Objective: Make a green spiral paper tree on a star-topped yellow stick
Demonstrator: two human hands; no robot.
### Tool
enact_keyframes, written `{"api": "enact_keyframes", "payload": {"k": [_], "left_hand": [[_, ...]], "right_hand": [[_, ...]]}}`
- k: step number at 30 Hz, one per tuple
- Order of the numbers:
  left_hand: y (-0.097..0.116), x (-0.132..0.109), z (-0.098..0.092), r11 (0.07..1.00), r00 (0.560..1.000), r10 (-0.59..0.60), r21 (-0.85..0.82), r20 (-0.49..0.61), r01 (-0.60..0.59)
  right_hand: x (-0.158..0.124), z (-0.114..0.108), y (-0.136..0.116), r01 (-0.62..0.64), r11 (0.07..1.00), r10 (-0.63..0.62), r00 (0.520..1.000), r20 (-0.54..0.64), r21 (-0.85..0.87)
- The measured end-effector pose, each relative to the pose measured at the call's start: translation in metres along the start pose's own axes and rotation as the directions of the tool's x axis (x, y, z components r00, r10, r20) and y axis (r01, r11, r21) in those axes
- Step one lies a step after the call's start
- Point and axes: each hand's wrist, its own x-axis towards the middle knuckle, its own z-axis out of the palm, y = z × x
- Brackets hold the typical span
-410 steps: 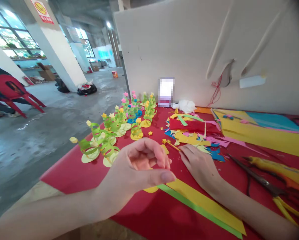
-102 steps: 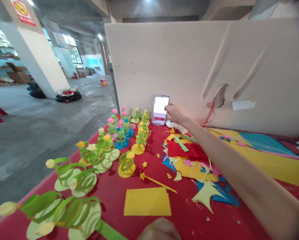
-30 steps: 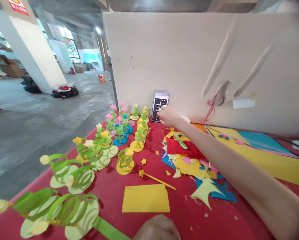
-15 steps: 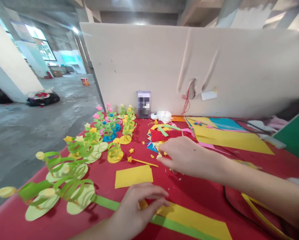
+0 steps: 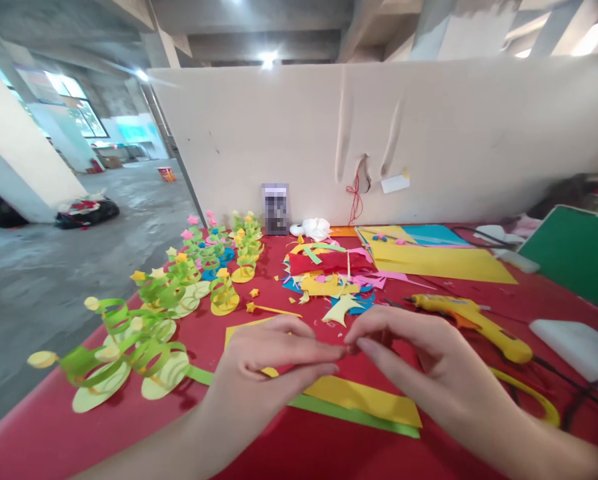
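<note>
My left hand and my right hand hover just above the red table, fingertips pinched and meeting in the middle. A small yellow paper piece peeks out under the left thumb. What the right fingers pinch is too small to make out. Under the hands lie a long yellow strip and a green strip. A yellow paper sheet shows behind the left hand.
Green spiral paper trees stand in rows along the left edge. Also on the table: a paper scrap pile, a yellow glue gun, coloured sheets, a green board and a phone leaning on the back panel.
My right hand came back from the phone, passed the scrap pile and now meets my left hand. My left hand rose off the strips. The view swung right.
</note>
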Motion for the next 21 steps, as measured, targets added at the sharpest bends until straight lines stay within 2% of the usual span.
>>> {"api": "enact_keyframes", "payload": {"k": [3, 7, 10, 14, 17, 21], "left_hand": [[0.008, 0.007, 0.004, 0.999, 0.999, 0.038, -0.013, -0.032, -0.039], [0.008, 0.013, 0.011, 0.998, 0.996, 0.057, 0.033, -0.074, -0.055], [0.005, 0.016, 0.013, 0.987, 0.994, 0.102, 0.126, -0.038, -0.097], [0.001, 0.020, 0.012, 0.980, 0.993, 0.114, 0.159, 0.027, -0.117], [-0.003, 0.024, 0.014, 0.978, 0.993, 0.119, 0.173, 0.018, -0.120], [-0.012, 0.028, 0.016, 0.957, 0.989, 0.144, 0.262, -0.039, -0.129]], "right_hand": [[-0.001, -0.003, -0.001, -0.026, 0.998, 0.030, 0.997, -0.074, 0.059], [-0.001, -0.003, 0.004, -0.062, 0.989, 0.072, 0.995, -0.071, 0.133], [0.002, -0.006, 0.009, -0.085, 0.980, 0.098, 0.993, -0.061, 0.182], [0.011, -0.011, 0.018, -0.119, 0.953, 0.161, 0.978, -0.135, 0.279], [0.016, -0.010, 0.026, -0.246, 0.879, 0.281, 0.960, -0.025, 0.408], [0.017, 0.000, 0.031, -0.440, 0.753, 0.404, 0.896, 0.185, 0.489]]}}
